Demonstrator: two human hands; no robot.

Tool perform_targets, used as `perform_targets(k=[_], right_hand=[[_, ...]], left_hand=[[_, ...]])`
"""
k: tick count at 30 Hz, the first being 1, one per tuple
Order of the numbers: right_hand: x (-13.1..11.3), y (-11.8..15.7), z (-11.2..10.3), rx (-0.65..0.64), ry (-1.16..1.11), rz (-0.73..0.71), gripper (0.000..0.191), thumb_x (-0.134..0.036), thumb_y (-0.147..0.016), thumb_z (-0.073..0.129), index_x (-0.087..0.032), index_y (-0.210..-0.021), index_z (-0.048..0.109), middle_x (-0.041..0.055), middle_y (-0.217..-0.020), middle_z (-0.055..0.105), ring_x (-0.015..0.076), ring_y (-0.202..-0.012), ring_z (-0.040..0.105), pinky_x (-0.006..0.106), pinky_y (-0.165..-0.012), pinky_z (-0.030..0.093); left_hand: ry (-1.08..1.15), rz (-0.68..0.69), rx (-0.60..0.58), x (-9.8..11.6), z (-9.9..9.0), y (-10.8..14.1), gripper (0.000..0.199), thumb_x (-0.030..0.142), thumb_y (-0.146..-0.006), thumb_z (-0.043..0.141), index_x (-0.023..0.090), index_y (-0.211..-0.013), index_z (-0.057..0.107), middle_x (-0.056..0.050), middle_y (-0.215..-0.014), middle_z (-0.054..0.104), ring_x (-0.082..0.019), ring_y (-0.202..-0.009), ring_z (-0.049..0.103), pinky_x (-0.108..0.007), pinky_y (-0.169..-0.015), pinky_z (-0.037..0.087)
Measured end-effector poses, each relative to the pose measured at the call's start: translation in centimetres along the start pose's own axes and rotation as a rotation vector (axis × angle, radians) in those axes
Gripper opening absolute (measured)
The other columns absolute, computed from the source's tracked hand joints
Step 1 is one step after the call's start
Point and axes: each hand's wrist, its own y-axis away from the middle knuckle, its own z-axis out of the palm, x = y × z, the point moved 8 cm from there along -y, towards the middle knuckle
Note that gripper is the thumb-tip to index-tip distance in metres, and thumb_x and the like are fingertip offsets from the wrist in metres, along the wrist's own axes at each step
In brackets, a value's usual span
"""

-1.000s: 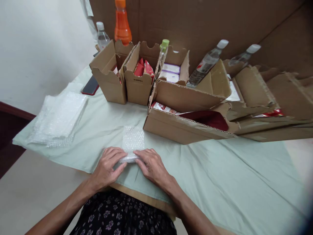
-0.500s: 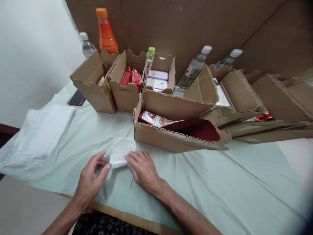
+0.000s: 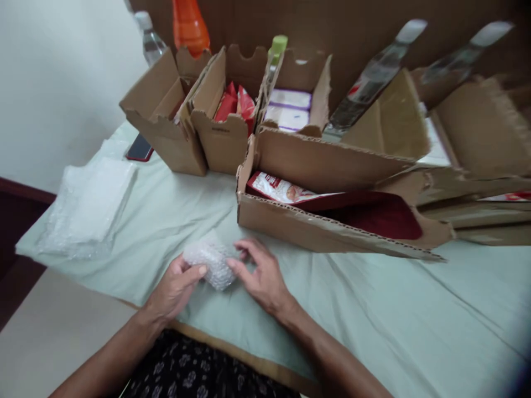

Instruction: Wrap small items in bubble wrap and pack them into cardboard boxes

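A small bundle of bubble wrap (image 3: 213, 264) is between my two hands, above the near part of the green cloth (image 3: 207, 207). What lies inside the wrap cannot be made out. My left hand (image 3: 178, 284) grips the bundle's left side, thumb on top and fingers underneath. At the right side, my right hand (image 3: 261, 273) touches the wrap with its thumb, its other fingers curved and apart from the thumb. Beyond the hands stands a long cardboard box (image 3: 282, 221) with a red and white packet (image 3: 286, 189) in it.
Flat bubble wrap sheets (image 3: 89, 204) are stacked at the left, with a phone (image 3: 140, 149) behind them. Several open cardboard boxes (image 3: 166, 135) line the back, one holding red packets (image 3: 232, 104), another white packs (image 3: 287, 110). Bottles, among them an orange one (image 3: 191, 27), stand behind.
The flat-lying bubble wrap is now folded into a rounder bundle and tilted up. My left hand has taken hold of it, while my right hand has turned with its fingers raised. The view has shifted.
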Motion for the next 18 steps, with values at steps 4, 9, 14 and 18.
perform_targets(k=[4, 9, 14, 18], right_hand=[[0.3, -0.6, 0.4, -0.167, -0.179, 0.078, 0.055, -0.048, -0.086, 0.072, -0.021, -0.133, 0.061, 0.0109, -0.126, 0.07, 0.0227, -0.105, 0.068, 0.036, -0.087, 0.056], [-1.3, 1.4, 1.1, -0.33, -0.214, 0.034, 0.054, -0.046, -0.08, 0.082, -0.023, -0.127, 0.067, 0.0069, -0.123, 0.073, 0.0223, -0.11, 0.068, 0.036, -0.096, 0.054], [-2.4, 2.9, -1.4, -0.247, -0.009, 0.035, 0.019, -0.029, -0.093, 0.069, -0.024, -0.11, 0.075, 0.0016, -0.102, 0.079, 0.0176, -0.09, 0.073, 0.029, -0.081, 0.055], [-4.9, 3.9, -7.4, -0.078, 0.154, -0.06, 0.013, -0.027, -0.096, 0.065, -0.025, -0.103, 0.075, 0.0006, -0.092, 0.079, 0.0167, -0.077, 0.074, 0.027, -0.071, 0.057]], left_hand=[[-0.157, 0.067, -0.109, 0.8, 1.0, 0.8, 0.046, 0.046, -0.081, 0.077, 0.017, -0.116, 0.07, -0.011, -0.108, 0.078, -0.026, -0.096, 0.074, -0.039, -0.087, 0.061], [-0.625, 0.321, -0.071, 2.7, 2.8, 2.0, 0.025, 0.027, -0.082, 0.069, 0.019, -0.106, 0.07, -0.004, -0.093, 0.077, -0.019, -0.082, 0.072, -0.029, -0.076, 0.058], [-0.835, 0.516, -0.16, 3.9, 5.3, 2.6, 0.018, 0.026, -0.088, 0.064, 0.021, -0.105, 0.066, -0.003, -0.09, 0.075, -0.018, -0.077, 0.071, -0.028, -0.07, 0.059], [-0.915, 0.828, -0.208, 8.2, 7.1, 2.8, 0.055, 0.033, -0.087, 0.069, 0.021, -0.139, 0.053, -0.015, -0.128, 0.068, -0.029, -0.116, 0.069, -0.041, -0.094, 0.06]])
